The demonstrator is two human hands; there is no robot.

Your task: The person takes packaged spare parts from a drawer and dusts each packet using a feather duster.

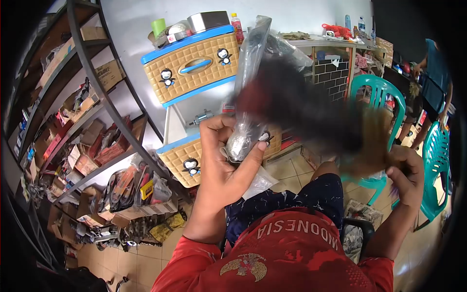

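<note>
My left hand (219, 168) is closed round the lower end of a long, clear plastic-wrapped part (241, 142). Silvery metal shows through the wrap there, and the part points upward; I cannot tell its exact kind. My right hand (407, 168) has its fingers curled at the brown end of a dark, brush-like thing (311, 104) with a reddish patch. Motion smears this thing badly. It crosses in front of the wrapped part's middle; whether the two touch I cannot tell.
A tan plastic drawer cabinet (191, 68) stands ahead, one drawer (187, 119) pulled out with a metal part inside. Metal shelves (92, 73) packed with boxes line the left side. Green plastic chairs (382, 87) and another person (433, 82) are at the right.
</note>
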